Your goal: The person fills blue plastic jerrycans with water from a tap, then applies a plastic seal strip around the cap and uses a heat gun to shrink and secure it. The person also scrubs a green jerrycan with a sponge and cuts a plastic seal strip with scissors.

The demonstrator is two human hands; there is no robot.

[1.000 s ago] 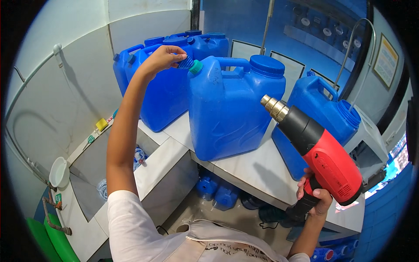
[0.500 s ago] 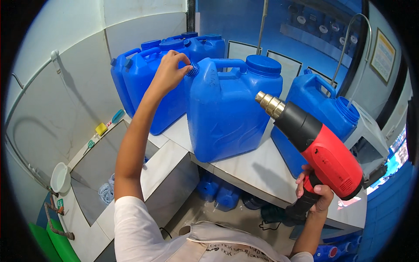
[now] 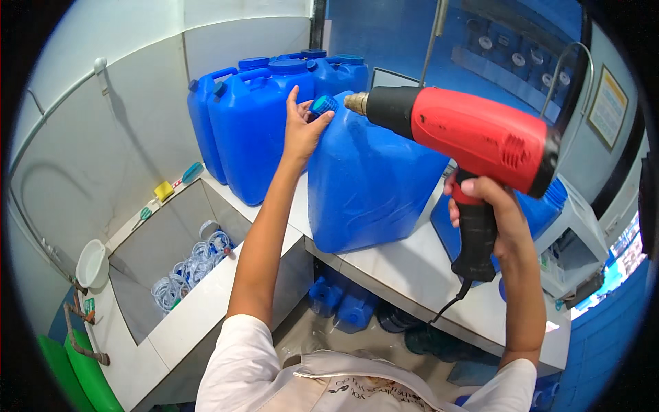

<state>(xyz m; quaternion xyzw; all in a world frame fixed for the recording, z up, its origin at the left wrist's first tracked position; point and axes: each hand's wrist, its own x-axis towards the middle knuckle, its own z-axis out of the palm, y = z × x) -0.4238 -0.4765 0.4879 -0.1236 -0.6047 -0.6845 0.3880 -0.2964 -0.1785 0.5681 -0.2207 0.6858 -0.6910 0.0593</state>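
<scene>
Holding heat gun [image 3: 473, 130] in right fingers [image 3: 480, 188], cap [image 3: 323, 104] in left fingers [image 3: 318, 124], jug [image 3: 371, 199] near counter [image 3: 401, 264] edge.

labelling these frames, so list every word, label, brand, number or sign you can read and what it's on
Pale clothing: dark lettering, upside down in this view, only partly legible; wording not copied out.
Framed notice on the right wall: too small to read.
Red and black heat gun: dark marks, too blurred to read.

Dark lettering [image 3: 374, 390] on pale garment [image 3: 312, 398]
</scene>
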